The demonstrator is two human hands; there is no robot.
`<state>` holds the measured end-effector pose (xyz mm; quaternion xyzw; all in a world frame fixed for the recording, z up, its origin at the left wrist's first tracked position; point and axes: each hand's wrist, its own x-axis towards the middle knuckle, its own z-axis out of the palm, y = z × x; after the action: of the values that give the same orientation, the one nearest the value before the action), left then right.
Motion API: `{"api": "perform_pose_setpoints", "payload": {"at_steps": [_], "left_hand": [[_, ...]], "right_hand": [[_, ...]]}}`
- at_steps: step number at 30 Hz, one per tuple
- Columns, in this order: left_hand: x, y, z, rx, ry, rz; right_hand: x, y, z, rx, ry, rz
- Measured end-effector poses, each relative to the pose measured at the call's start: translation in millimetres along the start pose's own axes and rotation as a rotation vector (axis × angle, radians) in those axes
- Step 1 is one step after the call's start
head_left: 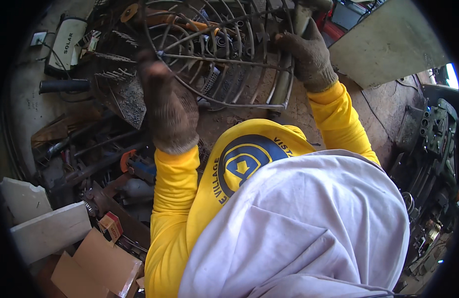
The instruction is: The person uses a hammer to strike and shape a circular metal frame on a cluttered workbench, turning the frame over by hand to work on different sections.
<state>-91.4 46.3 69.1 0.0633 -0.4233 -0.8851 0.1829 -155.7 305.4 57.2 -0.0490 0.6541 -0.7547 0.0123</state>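
A round-sided metal rod grille [224, 60], with curved bars and a straight edge on its right, spans the top middle. My right hand [311, 58], in a brown knit glove, is closed around its right side by a thick metal pipe [283, 87]. My left hand [170, 102], gloved alike, is at the grille's left rim. Motion blurs its fingers, so their grip on the rim cannot be made out. Behind the bars lie an orange-handled tool [202, 25] and loose metal parts, partly hidden.
Grey grit [132, 102] and a black handle [64, 86] lie left of my left hand. Metal scrap and tools crowd the lower left, above an open cardboard box [97, 263]. A flat sheet [388, 42] leans at upper right. Dark machine parts [433, 134] line the right.
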Motion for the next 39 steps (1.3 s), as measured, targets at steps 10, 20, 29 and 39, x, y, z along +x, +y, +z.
{"api": "perform_pose_setpoints", "payload": {"at_steps": [10, 20, 29, 39], "left_hand": [[-5.2, -10.9, -6.1, -0.145, 0.024, -0.206], [-7.7, -0.7, -1.5, 0.419, 0.17, 0.289], [-17.9, 2.0, 0.4, 0.646, -0.061, 0.523], [-17.5, 22.9, -12.4, 0.737, -0.038, 0.596]], "right_hand": [[-3.3, 43.7, 2.8, 0.136, -0.056, -0.109], [-43.0, 22.4, -2.8, -0.33, -0.038, 0.048], [-78.7, -21.6, 62.5, -0.877, -0.626, 0.138], [-75.2, -36.0, 64.6, -0.445, -0.442, -0.146]]}}
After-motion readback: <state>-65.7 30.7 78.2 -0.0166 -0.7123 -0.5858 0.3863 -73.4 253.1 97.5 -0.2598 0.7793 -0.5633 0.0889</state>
